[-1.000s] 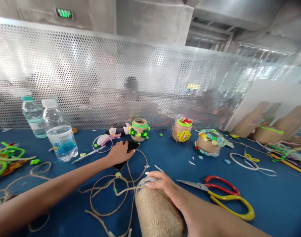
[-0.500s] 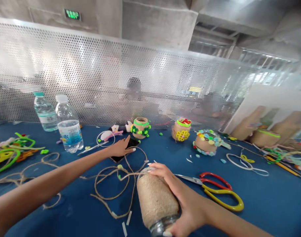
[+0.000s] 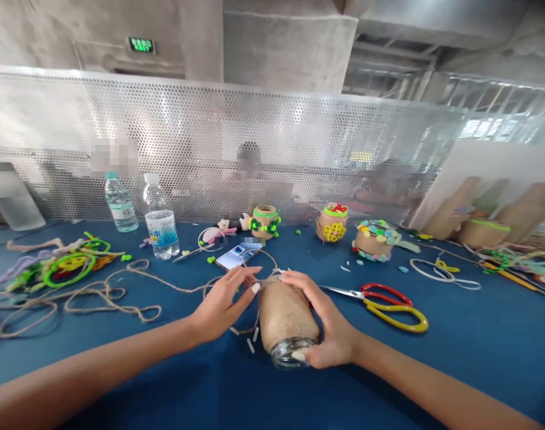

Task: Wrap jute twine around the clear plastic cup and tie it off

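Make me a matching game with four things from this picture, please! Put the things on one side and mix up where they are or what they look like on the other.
Things:
1. scissors
2. exit sign
3. nearest wrapped jar
4. phone

Clues:
A. gripped by the right hand
B. lit up, just beyond the left hand's fingers
C. one red handle, one yellow handle
D. high up, glowing green

Right pairs: 1-C, 2-D, 3-A, 4-B
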`<state>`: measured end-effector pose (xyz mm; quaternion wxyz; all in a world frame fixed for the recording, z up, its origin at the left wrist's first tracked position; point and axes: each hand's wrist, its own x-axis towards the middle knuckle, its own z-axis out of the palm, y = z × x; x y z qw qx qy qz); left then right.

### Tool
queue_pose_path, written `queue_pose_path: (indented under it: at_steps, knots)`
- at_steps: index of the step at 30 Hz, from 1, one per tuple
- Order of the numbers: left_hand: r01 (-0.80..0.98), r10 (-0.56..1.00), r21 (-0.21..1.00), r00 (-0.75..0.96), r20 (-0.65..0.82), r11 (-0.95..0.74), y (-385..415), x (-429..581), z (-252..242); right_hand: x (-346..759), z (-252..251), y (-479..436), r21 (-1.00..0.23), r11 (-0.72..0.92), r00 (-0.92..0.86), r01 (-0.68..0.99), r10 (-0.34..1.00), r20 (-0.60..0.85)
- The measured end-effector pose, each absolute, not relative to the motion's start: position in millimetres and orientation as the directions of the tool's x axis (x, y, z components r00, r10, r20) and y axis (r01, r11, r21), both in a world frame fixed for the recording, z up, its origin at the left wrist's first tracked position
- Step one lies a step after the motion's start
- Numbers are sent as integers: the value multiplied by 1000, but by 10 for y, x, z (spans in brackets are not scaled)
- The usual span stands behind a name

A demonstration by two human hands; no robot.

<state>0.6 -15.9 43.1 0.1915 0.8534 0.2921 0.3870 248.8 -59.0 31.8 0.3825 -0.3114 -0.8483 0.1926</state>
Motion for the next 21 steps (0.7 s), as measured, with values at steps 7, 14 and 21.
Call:
queue_pose_path:
  at_steps: [7,14,21]
  knots:
    - [364,604,483,519,605,-797,-453,-203,317,2183,291,-849,-529,800,-547,283,588,597]
    - [406,498,307,549,671,-861,-522,-226,238,2181,199,-798,-628,743,-453,232,654,606]
    - [320,286,115,561,777,-940,-559,-259,252,2154,173,-944,-583,790,-504,187,587,634]
